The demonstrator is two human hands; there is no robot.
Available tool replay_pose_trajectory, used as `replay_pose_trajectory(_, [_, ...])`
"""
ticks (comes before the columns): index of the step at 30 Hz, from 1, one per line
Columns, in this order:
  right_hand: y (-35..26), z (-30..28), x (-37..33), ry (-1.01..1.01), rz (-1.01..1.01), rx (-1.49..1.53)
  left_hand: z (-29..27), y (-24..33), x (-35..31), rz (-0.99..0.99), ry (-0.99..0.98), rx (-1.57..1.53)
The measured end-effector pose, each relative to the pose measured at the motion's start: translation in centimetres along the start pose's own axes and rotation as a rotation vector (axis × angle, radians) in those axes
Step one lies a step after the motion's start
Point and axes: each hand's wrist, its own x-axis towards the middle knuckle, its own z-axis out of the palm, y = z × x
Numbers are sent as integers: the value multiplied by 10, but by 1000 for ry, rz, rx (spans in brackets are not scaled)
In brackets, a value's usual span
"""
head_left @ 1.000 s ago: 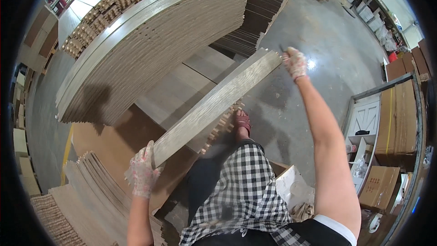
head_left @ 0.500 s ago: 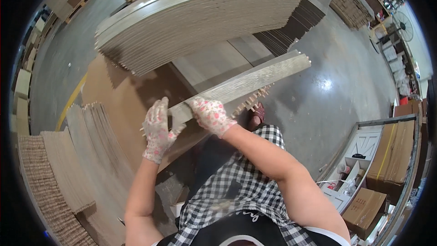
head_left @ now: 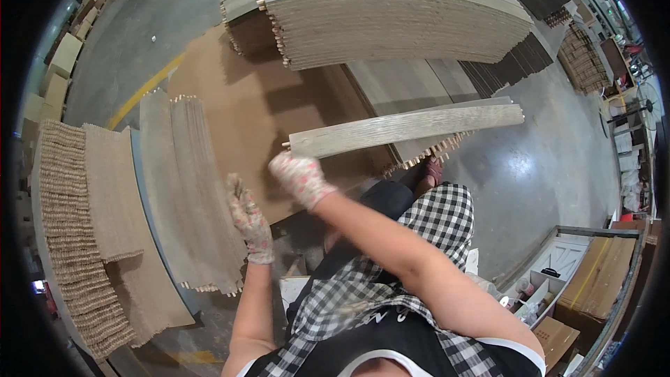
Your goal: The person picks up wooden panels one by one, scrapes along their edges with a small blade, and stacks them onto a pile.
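My left hand (head_left: 251,227), in a pale glove with pink flecks, has its fingers stretched out and holds nothing. It is beside a stack of grey wooden slats (head_left: 199,189) with pegs at their ends; whether it touches them I cannot tell. My right hand (head_left: 303,180), in a matching glove, is just below the left end of a few long grey slats (head_left: 405,126) with small end pegs. Motion smears its fingers, so its hold on the slats is unclear. These slats lie slanting across a lower layer of boards (head_left: 405,84).
Behind stands a tall stack of grey slats (head_left: 398,25) on brown sheeting (head_left: 209,77). Dark slats (head_left: 509,63) lie to its right. More peg-ended slats (head_left: 77,237) are piled at far left. A crate edge (head_left: 593,229) with cartons (head_left: 604,272) is at right.
The view has swung, so the stacks sit farther right. My left hand has come away from the slats' end toward the left stack. My right hand has shifted to just below that end.
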Motion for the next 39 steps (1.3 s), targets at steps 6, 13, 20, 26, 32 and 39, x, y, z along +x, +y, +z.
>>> replay_pose_trajectory(6, [48,-35,-55,48,139,721,11,17,14,191,-16,433])
replay_pose_trajectory(13, [91,-29,-113,-486,203,564,166,6,48,597,-728,929])
replay_pose_trajectory(20, [103,-36,-118,-550,258,609,223,-17,53,613,-1086,1211])
replay_pose_trajectory(26, [97,-37,-117,-466,291,647,141,3,35,747,-861,1099])
replay_pose_trajectory(32, [98,-31,-110,-488,238,723,-51,35,-19,472,-597,985])
replay_pose_trajectory(39, [80,-39,-97,-530,140,621,-181,17,-128,-133,-99,1319])
